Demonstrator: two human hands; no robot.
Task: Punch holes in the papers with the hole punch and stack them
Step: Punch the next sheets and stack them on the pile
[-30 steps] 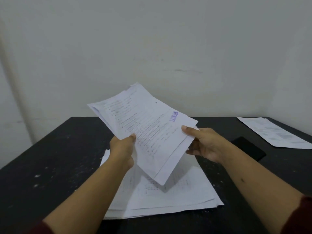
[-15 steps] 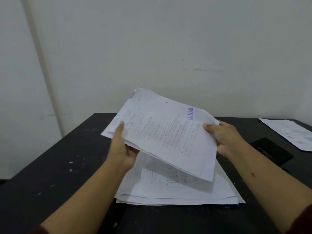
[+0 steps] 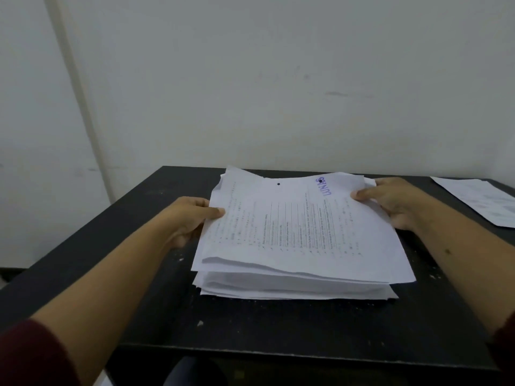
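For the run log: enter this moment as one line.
left hand grips punched sheets | right hand grips opposite edge | sheets on stack

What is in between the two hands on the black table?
The stack of papers lies between the left hand and the right hand, each holding one side, as the head view shows.

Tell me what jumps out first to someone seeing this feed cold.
The thick stack of papers in the middle of the black table, with the left hand and right hand each holding a side edge. Next, two punched holes and a purple stamp along the top sheet's far edge. A separate sheet lies at far right.
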